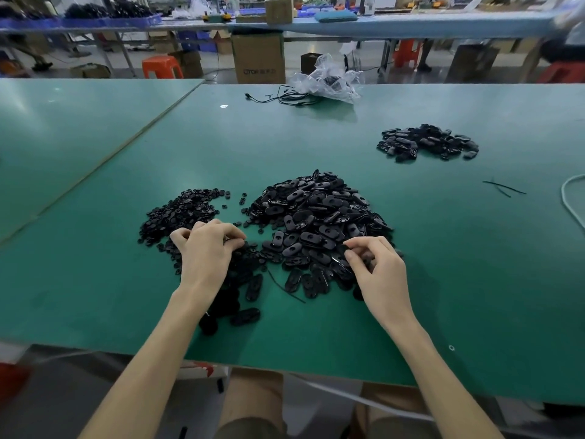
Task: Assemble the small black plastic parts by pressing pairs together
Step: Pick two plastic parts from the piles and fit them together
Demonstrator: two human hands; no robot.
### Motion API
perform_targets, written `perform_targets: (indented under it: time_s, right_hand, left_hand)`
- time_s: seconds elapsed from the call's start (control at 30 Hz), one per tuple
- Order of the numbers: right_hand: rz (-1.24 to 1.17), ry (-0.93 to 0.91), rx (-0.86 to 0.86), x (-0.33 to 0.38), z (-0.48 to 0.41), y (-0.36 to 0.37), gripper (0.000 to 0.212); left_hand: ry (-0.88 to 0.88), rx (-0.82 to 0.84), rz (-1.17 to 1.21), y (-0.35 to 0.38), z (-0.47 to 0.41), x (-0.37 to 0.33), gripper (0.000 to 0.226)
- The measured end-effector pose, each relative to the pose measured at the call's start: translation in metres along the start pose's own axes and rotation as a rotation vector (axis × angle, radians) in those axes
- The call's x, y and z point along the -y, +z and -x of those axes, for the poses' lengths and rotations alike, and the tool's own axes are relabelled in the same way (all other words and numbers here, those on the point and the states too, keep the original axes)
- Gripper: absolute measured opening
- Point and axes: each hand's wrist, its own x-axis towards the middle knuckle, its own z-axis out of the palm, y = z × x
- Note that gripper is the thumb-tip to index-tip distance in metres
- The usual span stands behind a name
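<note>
pile of oval parts [316, 217] mid surface [459, 280], small round parts [180, 210] just left of it. l hand [205, 251] curled over the round ones, r hand [376, 267] curled at oval pile's near edge; can't tell if either grips a piece.

Small black round plastic pieces [183, 210] heap near-left on the bench [443, 264]. Black oval plastic shells [316, 210] pile just beside them. A smaller oval-part heap [427, 142] lies well apart, far right.
</note>
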Motion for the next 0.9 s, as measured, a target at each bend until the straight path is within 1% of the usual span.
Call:
perform_targets:
  time_s: [0.2, 0.27, 0.5, 0.63, 0.67, 0.77, 0.9]
  right_hand:
    - [0.004, -0.012, 0.013, 0.001, 0.001, -0.001, 0.015]
    - [-0.002, -0.008, -0.001, 0.001, 0.001, -0.001, 0.014]
    - [-0.022, 0.023, -0.001, 0.001, 0.0, -0.002, 0.012]
    - [-0.024, 0.02, -0.012, -0.001, -0.001, -0.002, 0.012]
    - [-0.028, 0.017, -0.017, -0.002, -0.001, -0.002, 0.013]
    - [-0.061, 0.023, -0.033, -0.004, -0.002, -0.001, 0.013]
    - [-0.187, 0.059, -0.045, -0.006, -0.002, -0.002, 0.011]
  left_hand:
    - [0.013, -0.063, 0.139, 0.001, -0.002, 0.0, 0.004]
    - [-0.002, -0.049, 0.162, 0.003, -0.002, 0.001, 0.008]
    - [0.015, -0.013, 0.126, 0.009, 0.001, -0.002, 0.011]
    - [0.011, -0.013, 0.13, 0.009, -0.001, -0.004, 0.003]
    - [0.007, -0.011, 0.188, 0.009, -0.001, -0.007, 0.004]
    - [-0.009, 0.049, 0.477, 0.006, 0.002, -0.023, 0.009]
    - [0.008, 0.292, 0.876, 0.012, 0.012, -0.06, 0.012]
